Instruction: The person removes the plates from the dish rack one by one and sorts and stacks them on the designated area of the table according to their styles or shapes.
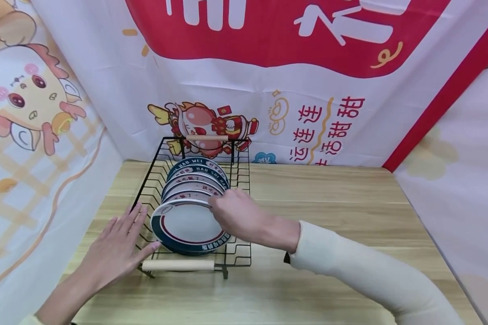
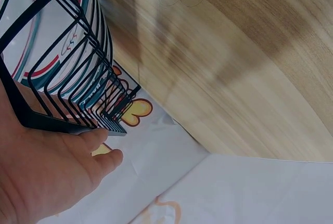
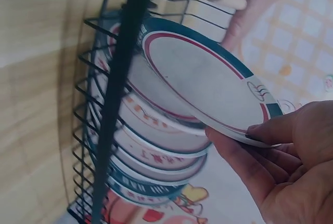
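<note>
A black wire dish rack [image 1: 237,248] with wooden handles holds several plates standing in a row. The front plate [image 1: 191,221] is white with a dark teal rim and a thin red ring; it leans toward the camera. My right hand [image 1: 244,214] pinches its upper right edge, thumb on the face and fingers behind, as the right wrist view shows the plate [image 3: 203,78] between them. My left hand [image 1: 115,246] rests against the rack's left side with fingers extended, and the left wrist view shows that hand [image 2: 57,167] along the wire frame [image 2: 52,122].
Behind the front plate stand more plates [image 1: 197,169] with lettered rims. The rack's near wooden handle [image 1: 179,265] faces me. A wood-grain table [image 1: 317,225] lies under it. Printed cloths [image 1: 227,81] hang at the back and sides.
</note>
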Available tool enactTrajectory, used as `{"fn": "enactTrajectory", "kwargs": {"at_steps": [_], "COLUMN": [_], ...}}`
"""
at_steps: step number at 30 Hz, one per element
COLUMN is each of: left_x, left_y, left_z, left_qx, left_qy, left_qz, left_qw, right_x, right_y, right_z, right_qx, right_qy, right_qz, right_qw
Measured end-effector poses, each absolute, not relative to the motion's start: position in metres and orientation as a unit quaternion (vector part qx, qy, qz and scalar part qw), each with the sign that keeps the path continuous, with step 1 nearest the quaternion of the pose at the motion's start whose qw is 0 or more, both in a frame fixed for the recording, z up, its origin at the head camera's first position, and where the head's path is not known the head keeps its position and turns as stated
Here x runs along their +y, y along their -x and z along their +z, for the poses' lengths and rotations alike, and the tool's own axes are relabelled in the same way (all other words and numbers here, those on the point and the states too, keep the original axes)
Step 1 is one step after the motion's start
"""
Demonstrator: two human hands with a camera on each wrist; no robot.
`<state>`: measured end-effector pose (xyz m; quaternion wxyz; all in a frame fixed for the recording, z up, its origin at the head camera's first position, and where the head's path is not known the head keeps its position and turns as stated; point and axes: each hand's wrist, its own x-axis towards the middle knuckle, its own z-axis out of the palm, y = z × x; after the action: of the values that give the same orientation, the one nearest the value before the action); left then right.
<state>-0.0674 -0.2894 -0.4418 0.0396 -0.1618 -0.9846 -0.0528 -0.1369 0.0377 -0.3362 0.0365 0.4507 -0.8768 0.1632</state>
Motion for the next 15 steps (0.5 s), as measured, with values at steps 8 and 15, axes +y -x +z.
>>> {"fn": "enactTrajectory", "kwargs": {"at_steps": [8,15], "left_x": [-0.289,-0.288], "left_y": [0.068,0.066], "left_z": [-0.437,-0.437], "left_qx": [-0.985,-0.986], "left_qy": [0.159,0.154], "left_qz": [-0.057,-0.058], "left_qw": [0.042,0.036], "right_x": [0.054,0.083], "right_y": [0.136,0.138], "right_z": [-0.308,-0.290], "right_qx": [-0.878,-0.876], "right_qy": [-0.421,-0.395], "right_qz": [0.221,0.257], "right_qw": [0.052,0.108]}}
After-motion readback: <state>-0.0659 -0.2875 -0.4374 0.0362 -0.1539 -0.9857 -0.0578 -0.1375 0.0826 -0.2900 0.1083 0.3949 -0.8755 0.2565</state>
